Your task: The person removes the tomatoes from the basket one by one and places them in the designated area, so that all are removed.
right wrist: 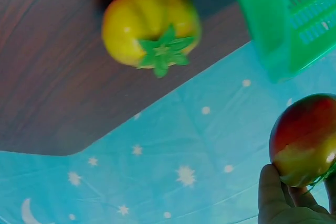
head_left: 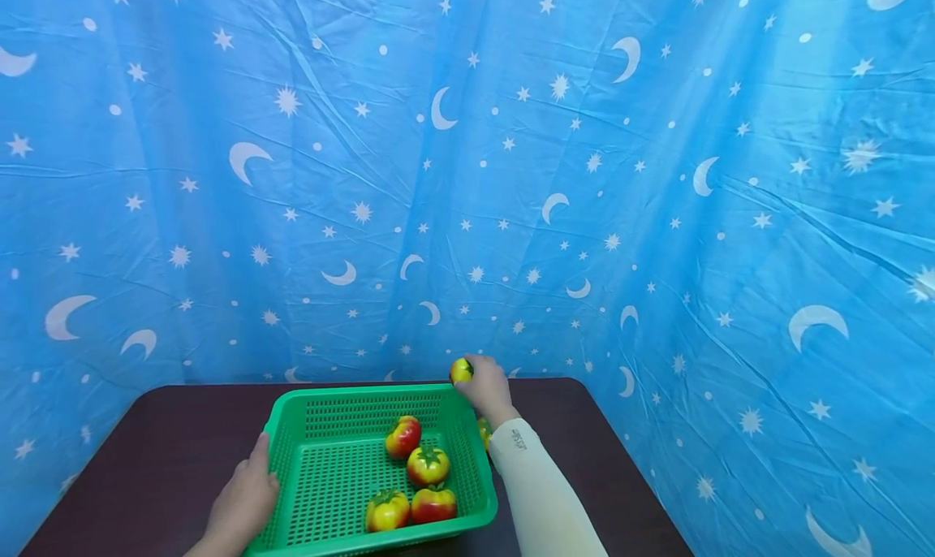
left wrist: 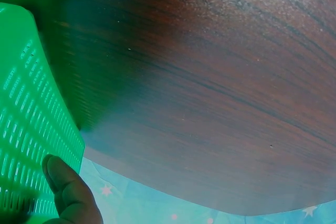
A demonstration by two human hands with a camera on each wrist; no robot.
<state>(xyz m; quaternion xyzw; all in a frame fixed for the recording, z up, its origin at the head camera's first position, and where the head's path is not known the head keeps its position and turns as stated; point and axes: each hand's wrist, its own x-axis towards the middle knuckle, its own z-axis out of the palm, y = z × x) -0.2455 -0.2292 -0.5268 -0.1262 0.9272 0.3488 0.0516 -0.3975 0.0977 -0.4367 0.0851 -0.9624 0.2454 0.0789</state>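
Observation:
A green perforated plastic basket (head_left: 380, 390) stands on the table, with several red-and-yellow tomatoes (head_left: 428, 466) with green leafy tops toward its right side. My left hand (head_left: 244, 492) rests against the basket's left side from outside. In the left wrist view, fingers (left wrist: 65, 179) lie along the slotted outer wall. Just above the basket's far right corner, my right hand (head_left: 488, 385) grips another tomato (right wrist: 307, 140), clear of the table. One more tomato (right wrist: 152, 27) sits on the table outside the basket's right wall, partly hidden behind my right wrist in the head view.
The dark wood-grain table (head_left: 175, 435) has rounded far corners. A blue curtain (head_left: 467, 175) with white moons and stars hangs close behind it and along the right. The basket's far rim lies close to the table's far edge.

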